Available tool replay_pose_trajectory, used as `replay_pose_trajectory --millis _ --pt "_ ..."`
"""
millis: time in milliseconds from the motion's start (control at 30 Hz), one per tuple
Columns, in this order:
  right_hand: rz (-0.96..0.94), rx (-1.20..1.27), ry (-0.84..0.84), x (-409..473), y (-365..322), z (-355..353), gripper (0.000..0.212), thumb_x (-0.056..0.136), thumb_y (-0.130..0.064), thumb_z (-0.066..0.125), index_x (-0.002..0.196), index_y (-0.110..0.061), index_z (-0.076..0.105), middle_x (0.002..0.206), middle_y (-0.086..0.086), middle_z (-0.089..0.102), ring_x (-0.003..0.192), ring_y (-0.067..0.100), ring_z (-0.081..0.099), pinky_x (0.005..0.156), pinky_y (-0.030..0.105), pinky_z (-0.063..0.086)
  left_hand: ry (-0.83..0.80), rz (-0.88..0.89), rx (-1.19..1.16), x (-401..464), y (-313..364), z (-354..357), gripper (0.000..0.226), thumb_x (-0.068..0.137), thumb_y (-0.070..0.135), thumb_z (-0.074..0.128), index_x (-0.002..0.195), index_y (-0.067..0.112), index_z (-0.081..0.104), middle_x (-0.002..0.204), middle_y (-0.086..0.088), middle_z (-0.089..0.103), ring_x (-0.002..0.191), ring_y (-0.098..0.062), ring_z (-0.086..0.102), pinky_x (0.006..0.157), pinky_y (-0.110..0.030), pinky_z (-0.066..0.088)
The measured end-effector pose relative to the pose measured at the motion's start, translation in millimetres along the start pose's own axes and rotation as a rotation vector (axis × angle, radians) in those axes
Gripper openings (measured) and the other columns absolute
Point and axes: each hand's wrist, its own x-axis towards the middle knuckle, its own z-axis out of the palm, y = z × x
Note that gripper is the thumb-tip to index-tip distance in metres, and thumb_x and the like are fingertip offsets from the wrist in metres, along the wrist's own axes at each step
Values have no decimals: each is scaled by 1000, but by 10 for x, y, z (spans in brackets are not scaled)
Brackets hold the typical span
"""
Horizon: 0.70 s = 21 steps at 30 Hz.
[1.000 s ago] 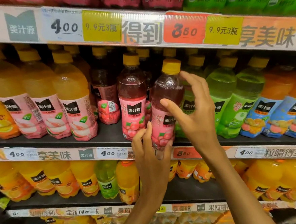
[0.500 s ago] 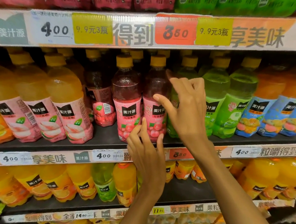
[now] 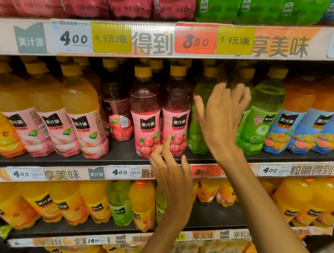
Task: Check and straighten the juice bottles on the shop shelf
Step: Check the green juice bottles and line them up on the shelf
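Red juice: two red-grape bottles stand upright side by side at the front of the middle shelf (image 3: 120, 154), labels facing out; the right red bottle (image 3: 176, 111) is the one nearest both hands.
Green juice: a green bottle (image 3: 199, 116) stands just right of it, partly hidden behind the right hand.
Right grip: the right hand (image 3: 222, 120) is raised in front of the green bottles, fingers spread apart and blurred, clamped on nothing.
Left grip: the left hand (image 3: 170, 174) hovers at the shelf edge below the red bottles, fingers loosely curled and holding nothing; whether a fingertip touches the label, I cannot tell.
Risk, knock: the moving right hand could clip a yellow cap and tip a bottle into its neighbours, since they stand packed close.
Risk, fall: a front bottle nudged forward could slide off the shelf lip.
Risk, miss: one red bottle (image 3: 121, 113) further back shows its barcode, so it may be left unturned.
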Motion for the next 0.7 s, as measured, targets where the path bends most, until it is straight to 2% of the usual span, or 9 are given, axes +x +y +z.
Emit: replay_pose_trajectory --millis 100,200,333,433,500,567,633,700 --pt "-9 37 50 -28 6 -14 41 91 -32 59 100 8 56 86 24 59 104 44 52 98 45 22 -29 -9 -71 -11 30 -69 57 79 -1 69 132 6 50 118 -13 49 112 -28 49 96 -39 42" --pt "39 205 98 -83 5 -99 56 85 -32 67 119 10 52 109 25 58 115 42 47 97 43 28 -82 7 -160 -28 58 -150 55 79 -1 67 131 7 50 119 -8 47 111 -25 50 96 -41 44" --pt "24 580 61 -239 18 -233 71 76 -23 75 134 3 42 119 12 47 114 19 39 100 25 33 -152 48 -249 -56 65 -241 58 78 -2 68 132 7 48 123 -8 48 115 -19 48 99 -34 41" --pt "-5 770 -84 -335 8 -277 61 77 -16 77 128 0 48 120 13 49 113 20 49 97 20 39 -246 61 -307 -45 61 -292 65 77 -3 69 136 6 43 130 -4 46 122 -14 43 105 -35 39" --pt "-17 779 -128 -351 -18 -313 47 78 -12 77 116 3 54 109 14 56 99 23 56 86 21 43 -316 55 -359 -42 58 -339 70 77 -1 72 138 8 39 133 0 44 127 -15 42 107 -39 37" --pt "16 797 -100 -374 -30 -382 40 79 -13 76 109 4 55 101 16 58 91 25 58 80 24 46 -368 58 -402 -39 38 -396 74 77 5 74 141 11 36 139 -1 43 131 -17 41 109 -41 36" --pt "83 896 -55 -389 -42 -505 35 82 -17 72 107 -2 54 99 12 61 90 24 60 79 32 49 -411 60 -440 -20 22 -473 80 76 18 77 142 17 32 142 4 40 134 -13 38 110 -35 34" --pt "122 1020 -25 -386 -50 -644 31 84 -19 70 107 -9 53 96 -4 63 90 10 62 78 23 49 -483 52 -480 10 38 -568 86 72 36 77 143 28 28 142 12 39 134 -5 36 110 -28 34"
